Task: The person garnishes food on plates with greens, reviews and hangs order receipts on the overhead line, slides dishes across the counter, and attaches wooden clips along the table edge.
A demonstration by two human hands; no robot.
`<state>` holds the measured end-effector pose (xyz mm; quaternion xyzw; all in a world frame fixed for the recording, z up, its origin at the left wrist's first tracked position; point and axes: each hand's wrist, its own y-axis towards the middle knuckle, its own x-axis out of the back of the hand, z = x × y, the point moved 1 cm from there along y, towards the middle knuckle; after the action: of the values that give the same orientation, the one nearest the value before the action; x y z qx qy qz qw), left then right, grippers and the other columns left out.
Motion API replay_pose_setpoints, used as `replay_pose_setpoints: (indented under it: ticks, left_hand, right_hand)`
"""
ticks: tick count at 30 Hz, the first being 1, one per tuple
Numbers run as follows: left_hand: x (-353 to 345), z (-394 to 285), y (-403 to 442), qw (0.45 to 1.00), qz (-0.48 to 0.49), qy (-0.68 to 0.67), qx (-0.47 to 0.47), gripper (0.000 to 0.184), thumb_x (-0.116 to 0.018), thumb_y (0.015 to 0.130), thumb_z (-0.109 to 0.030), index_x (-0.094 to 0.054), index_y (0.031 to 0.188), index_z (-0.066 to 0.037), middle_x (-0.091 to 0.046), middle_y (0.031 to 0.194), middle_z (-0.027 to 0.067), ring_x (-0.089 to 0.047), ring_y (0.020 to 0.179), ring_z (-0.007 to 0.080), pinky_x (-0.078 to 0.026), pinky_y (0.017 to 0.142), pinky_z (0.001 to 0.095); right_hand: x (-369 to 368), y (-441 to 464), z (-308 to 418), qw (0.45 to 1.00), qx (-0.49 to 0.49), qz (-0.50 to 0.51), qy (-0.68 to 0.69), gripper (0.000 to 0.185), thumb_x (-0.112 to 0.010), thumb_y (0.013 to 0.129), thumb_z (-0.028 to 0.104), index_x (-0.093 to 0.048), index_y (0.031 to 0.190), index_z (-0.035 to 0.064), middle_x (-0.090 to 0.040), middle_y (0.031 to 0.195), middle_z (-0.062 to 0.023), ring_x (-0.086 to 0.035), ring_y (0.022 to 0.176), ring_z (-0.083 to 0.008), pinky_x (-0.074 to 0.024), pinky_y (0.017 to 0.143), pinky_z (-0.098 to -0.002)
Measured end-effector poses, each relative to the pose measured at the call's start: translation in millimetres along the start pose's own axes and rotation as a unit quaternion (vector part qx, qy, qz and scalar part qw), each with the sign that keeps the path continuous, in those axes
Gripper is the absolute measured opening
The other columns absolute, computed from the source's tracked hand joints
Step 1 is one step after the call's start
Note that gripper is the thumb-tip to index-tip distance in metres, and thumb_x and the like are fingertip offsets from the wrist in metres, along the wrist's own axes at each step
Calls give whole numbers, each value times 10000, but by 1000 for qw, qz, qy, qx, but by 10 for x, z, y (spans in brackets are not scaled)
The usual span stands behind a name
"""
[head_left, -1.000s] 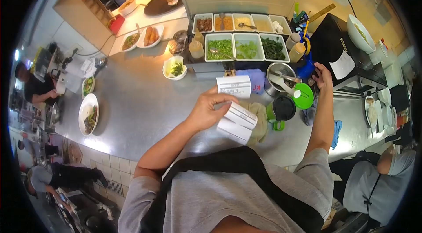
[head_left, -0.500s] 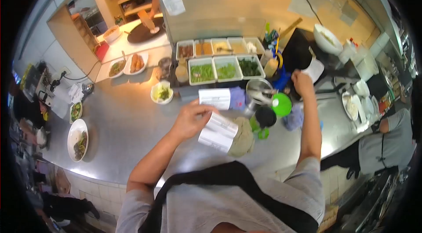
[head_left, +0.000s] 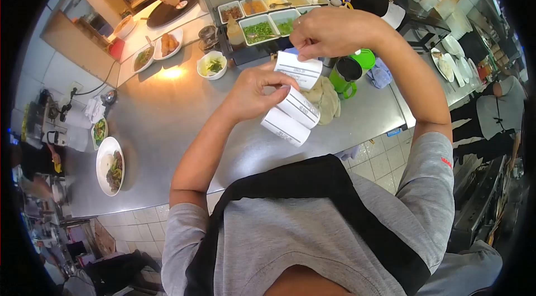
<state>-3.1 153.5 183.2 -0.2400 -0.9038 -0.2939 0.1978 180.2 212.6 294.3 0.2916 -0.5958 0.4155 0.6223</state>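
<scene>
Three printed paper panels [head_left: 298, 107], pinched above a steel tabletop [head_left: 162, 128]

At the far left, a white oval bowl [head_left: 101, 169] with food in it stands near the tabletop's edge. Farther in and deeper, a smaller round bowl [head_left: 211, 76] sits near the row of food trays [head_left: 261, 41].

Next comes the left hand [head_left: 254, 92], raised clear of the steel, its thumb and forefinger pinching the paper panels from the left. That grip looks like the weak spot: only the fingertips bear on the curled paper, so a slackening thumb could let a panel slide down onto the beige cloth [head_left: 324, 100] or the tabletop. Creasing or tearing also seems possible if the hands pull opposite ways, since both appear to be on the paper at once.

The panels are white, bowed into loose curls and crossed by dark ruled lines, with print too small to read. One rises above the left thumb and two hang below it, side against side; whether they form one strip or separate slips cannot be told.

Farther right, the right hand [head_left: 329, 34] arches over from above, thumb and fingertips closed on the upper panel's top edge, partly hiding the trays. Past the paper stand a green mug [head_left: 345, 75] and, beside it, a crumpled blue cloth [head_left: 381, 74].
</scene>
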Motion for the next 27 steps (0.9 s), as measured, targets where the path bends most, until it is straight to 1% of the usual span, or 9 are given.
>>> replay_pose_setpoints:
  ticks: [2, 6, 7, 12, 16, 19, 22, 25, 27]
  left_hand:
    - [14, -11, -43, 1000, 10, 1, 22, 154, -603, 786, -78, -699, 906, -77, -634, 926, 76, -631, 799, 175, -488, 708, 272]
    - [91, -66, 70, 999, -8, 17, 35, 160, -607, 776, -76, -703, 903, -76, -639, 956, 81, -633, 800, 169, -489, 697, 271]
    - [115, -77, 120, 999, -14, 25, 38, 161, -606, 775, -75, -704, 904, -77, -640, 956, 82, -635, 802, 168, -490, 695, 272]
    - [293, -10, 643, 996, -56, 60, 42, 162, -593, 780, -46, -700, 898, -74, -641, 922, 79, -631, 774, 167, -494, 693, 277]
    - [546, 284, 1336, 993, -95, 20, 66, 174, -570, 798, -24, -691, 921, -46, -642, 907, 58, -624, 789, 130, -495, 699, 258]
    - [802, 586, 1924, 975, -120, -63, 174, 191, -547, 850, -60, -672, 979, 4, -655, 892, 41, -617, 805, 100, -493, 713, 242]
    - [1119, 1068, 2510, 963, -179, -104, 173, 219, -567, 876, -147, -665, 1005, 1, -670, 850, 50, -617, 747, 91, -491, 685, 241]
    - [1491, 1492, 3110, 949, -243, -120, 163, 229, -561, 867, -149, -663, 994, 12, -672, 860, 86, -639, 760, 142, -507, 724, 269]
    - [1690, 1682, 3483, 933, -294, -146, 145, 224, -559, 865, -144, -661, 978, 21, -670, 864, 84, -639, 754, 153, -511, 725, 278]
  right_hand:
    - [17, 66, -11, 999, 27, 26, 7, 262, -654, 762, 227, -555, 702, -8, -546, 707, -140, -544, 706, -324, -417, 635, -401]
    - [156, 118, -126, 997, 16, 23, 79, 243, -697, 754, 246, -644, 842, 27, -639, 824, -104, -607, 752, -252, -469, 675, -351]
    - [188, 122, -187, 996, 21, -13, 80, 238, -695, 766, 248, -642, 847, 31, -643, 808, -93, -603, 743, -238, -466, 670, -345]
    - [555, 343, -760, 988, 78, 33, 128, 201, -687, 785, 218, -640, 828, 28, -628, 715, -43, -585, 700, -144, -458, 630, -299]
    - [1010, 633, -1420, 986, 45, 45, 157, 195, -675, 785, 211, -628, 780, 21, -621, 644, -35, -581, 578, -118, -457, 567, -276]
    - [1399, 946, -1975, 1000, -21, -5, -3, 155, -627, 786, 176, -626, 774, 22, -633, 665, -60, -602, 578, -142, -464, 543, -294]
    - [1737, 1299, -2454, 981, -111, -68, -141, 117, -561, 771, 112, -623, 774, 14, -636, 667, -83, -616, 583, -180, -475, 530, -319]
    - [2023, 1747, -2967, 965, -130, -102, -205, 122, -534, 746, 76, -625, 783, 4, -642, 696, -113, -626, 592, -214, -486, 541, -338]
    - [2165, 1811, -3065, 945, -173, -197, -198, 130, -544, 739, 79, -626, 802, 0, -640, 709, -127, -627, 598, -220, -489, 550, -344]
